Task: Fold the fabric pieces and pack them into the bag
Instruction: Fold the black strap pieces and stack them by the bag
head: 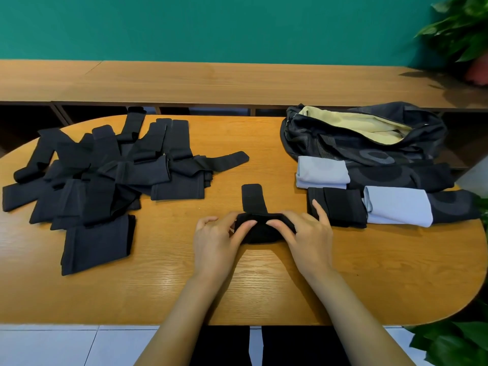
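Note:
At the middle of the wooden table (pixel 163 286) lies a black fabric piece (pixel 260 229), partly rolled, its strap end (pixel 252 198) pointing away from me. My left hand (pixel 216 241) grips its left side, thumb on top. My right hand (pixel 309 237) grips its right side, index finger raised. A heap of unfolded black fabric pieces (pixel 105 170) covers the left of the table. The black bag (pixel 369 138) with a yellow lining lies unzipped at the back right. In front of it sit a folded black piece (pixel 340 207) and two folded grey pieces (pixel 320 171) (pixel 398 208).
A long wooden bench (pixel 211 80) runs behind the table against a green wall. Potted plants stand at the far right (pixel 464 30) and at the lower right corner (pixel 454 342). The table's rounded front edge is close to me, with white floor tiles below.

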A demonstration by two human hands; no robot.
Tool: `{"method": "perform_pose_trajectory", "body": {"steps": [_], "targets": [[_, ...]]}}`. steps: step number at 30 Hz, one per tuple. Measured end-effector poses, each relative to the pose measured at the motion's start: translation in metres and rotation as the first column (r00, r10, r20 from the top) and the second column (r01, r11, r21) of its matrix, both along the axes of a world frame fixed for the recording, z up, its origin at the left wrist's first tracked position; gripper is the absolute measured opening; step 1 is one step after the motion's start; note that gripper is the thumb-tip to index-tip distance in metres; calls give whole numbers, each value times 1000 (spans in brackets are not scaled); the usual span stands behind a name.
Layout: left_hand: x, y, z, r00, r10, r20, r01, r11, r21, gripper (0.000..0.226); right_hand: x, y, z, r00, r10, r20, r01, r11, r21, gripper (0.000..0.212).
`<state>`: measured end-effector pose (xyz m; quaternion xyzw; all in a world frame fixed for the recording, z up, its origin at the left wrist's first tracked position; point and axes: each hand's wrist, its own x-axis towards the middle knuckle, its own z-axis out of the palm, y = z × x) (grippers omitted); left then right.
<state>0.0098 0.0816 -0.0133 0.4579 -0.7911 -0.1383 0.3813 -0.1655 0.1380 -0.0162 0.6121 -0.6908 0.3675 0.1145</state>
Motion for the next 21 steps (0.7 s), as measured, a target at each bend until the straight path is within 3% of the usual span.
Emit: {"method": "perform_pose_trajectory", "body": {"steps": [5,10,16,21], "targets": [[-9,-13,5,999,54,9,-54,995,81,47,-1,-14,7,1000,-18,0,18,999,45,41],[-12,-15,3,984,167,62,-170,984,48,44,-2,-29,6,998,-4,-62,14,987,161,44],[-11,-23,-6,977,142,161,-161,980,114,42,-1,-36,2,987,-34,-157,78,956,284,42],[-9,-21,-10,970,131,203,-158,980,124,39,-1,-28,-2,994,11,-110,28,937,348,49]]}}
